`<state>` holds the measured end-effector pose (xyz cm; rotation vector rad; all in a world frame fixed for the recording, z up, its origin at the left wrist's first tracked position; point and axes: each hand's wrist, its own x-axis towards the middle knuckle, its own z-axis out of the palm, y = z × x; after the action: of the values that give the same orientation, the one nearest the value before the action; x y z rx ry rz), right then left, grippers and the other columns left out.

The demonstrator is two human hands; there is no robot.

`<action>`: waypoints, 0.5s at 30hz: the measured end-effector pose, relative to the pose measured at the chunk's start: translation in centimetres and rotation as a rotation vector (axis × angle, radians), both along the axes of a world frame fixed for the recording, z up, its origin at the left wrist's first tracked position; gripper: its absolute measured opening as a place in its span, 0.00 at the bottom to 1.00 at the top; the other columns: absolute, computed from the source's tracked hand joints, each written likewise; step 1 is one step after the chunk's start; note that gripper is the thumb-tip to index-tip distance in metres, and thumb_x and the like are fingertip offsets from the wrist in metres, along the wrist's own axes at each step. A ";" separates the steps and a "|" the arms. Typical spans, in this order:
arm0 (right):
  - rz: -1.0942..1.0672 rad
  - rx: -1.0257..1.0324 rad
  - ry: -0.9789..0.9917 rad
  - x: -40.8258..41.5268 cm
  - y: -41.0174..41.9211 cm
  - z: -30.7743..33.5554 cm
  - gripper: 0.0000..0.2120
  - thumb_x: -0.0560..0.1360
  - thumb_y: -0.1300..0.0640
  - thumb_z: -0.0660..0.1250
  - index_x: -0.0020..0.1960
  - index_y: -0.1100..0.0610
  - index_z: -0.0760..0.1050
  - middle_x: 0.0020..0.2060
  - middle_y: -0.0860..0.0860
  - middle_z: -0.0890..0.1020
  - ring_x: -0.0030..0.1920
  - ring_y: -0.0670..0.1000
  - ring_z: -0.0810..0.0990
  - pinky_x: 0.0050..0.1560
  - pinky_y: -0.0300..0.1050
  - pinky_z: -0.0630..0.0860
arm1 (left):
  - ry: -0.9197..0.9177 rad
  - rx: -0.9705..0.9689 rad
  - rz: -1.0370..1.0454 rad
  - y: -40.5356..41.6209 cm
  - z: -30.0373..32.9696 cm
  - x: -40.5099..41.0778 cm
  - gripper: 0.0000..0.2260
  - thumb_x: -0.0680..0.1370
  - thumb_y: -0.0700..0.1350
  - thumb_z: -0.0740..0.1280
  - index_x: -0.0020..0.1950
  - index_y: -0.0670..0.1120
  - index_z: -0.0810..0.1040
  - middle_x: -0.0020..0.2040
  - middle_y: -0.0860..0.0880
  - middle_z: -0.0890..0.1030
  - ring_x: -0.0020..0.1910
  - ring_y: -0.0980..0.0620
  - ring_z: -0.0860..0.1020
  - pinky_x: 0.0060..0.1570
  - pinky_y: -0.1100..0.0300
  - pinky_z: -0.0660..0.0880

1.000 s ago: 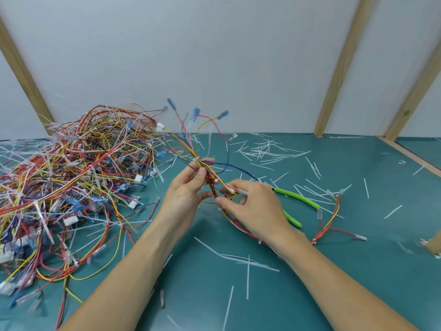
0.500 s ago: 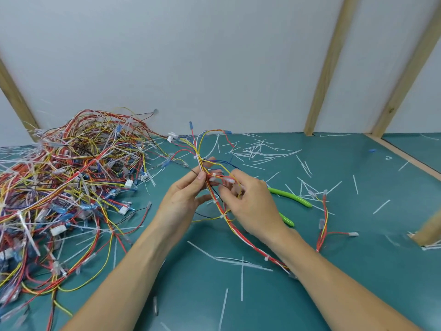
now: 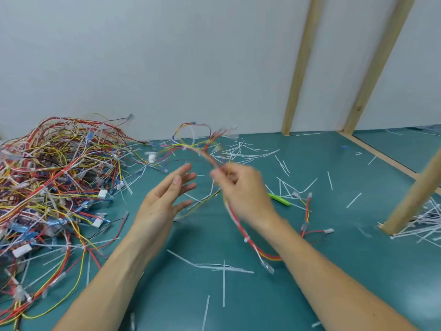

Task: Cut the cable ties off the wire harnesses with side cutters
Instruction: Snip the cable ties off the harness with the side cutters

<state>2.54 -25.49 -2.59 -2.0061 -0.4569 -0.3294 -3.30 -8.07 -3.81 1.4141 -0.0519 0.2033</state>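
Wire harness (image 3: 241, 225) in right hand (image 3: 241, 187)

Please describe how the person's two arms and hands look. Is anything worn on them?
Both forearms are bare up to the picture's edge: no sleeves in view. The left hand and right hand wear no gloves. I see no watch, ring or bracelet, though the right hand is blurred.

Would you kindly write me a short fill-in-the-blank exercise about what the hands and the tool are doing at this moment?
1. The wire harness is gripped by the ____ hand.
2. The left hand holds nothing, and its fingers are ____.
3. The side cutters lying on the table have handles coloured ____.
4. The big tangled pile of harnesses lies to the person's ____.

Missing words: right; spread; green; left
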 end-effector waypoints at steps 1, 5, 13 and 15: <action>-0.118 0.036 -0.027 1.2 -1.3 0.8 0.15 0.80 0.48 0.67 0.37 0.54 0.77 0.24 0.45 0.74 0.26 0.45 0.68 0.32 0.49 0.65 | -0.002 0.016 0.003 0.0 0.0 0.0 0.19 0.79 0.53 0.62 0.68 0.53 0.78 0.63 0.51 0.82 0.62 0.52 0.79 0.60 0.53 0.74; -0.549 -0.218 -0.136 6.5 -7.3 2.9 0.17 0.82 0.45 0.62 0.40 0.55 0.71 0.29 0.48 0.76 0.35 0.57 0.74 0.36 0.49 0.63 | -0.012 0.099 0.011 -0.2 -0.3 0.0 0.18 0.78 0.54 0.63 0.66 0.54 0.79 0.60 0.52 0.83 0.61 0.53 0.80 0.62 0.50 0.73; -0.683 -0.961 0.124 13.1 -15.7 -1.1 0.14 0.84 0.51 0.62 0.62 0.59 0.78 0.57 0.62 0.82 0.58 0.66 0.81 0.54 0.53 0.76 | -0.019 0.232 0.019 -0.5 -0.7 -0.2 0.14 0.78 0.54 0.65 0.62 0.56 0.81 0.56 0.55 0.85 0.57 0.57 0.81 0.55 0.58 0.74; -0.702 -0.969 0.191 13.4 -16.7 -2.0 0.15 0.84 0.53 0.62 0.65 0.61 0.75 0.60 0.62 0.80 0.60 0.66 0.80 0.56 0.55 0.76 | -0.019 0.269 0.026 -0.6 -0.9 -0.1 0.11 0.79 0.51 0.66 0.60 0.56 0.82 0.54 0.55 0.85 0.57 0.56 0.81 0.56 0.58 0.74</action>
<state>15.94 -42.22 -4.56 -3.0868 0.3177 -0.3677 -3.38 -8.67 -4.67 1.6820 -0.0782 0.2379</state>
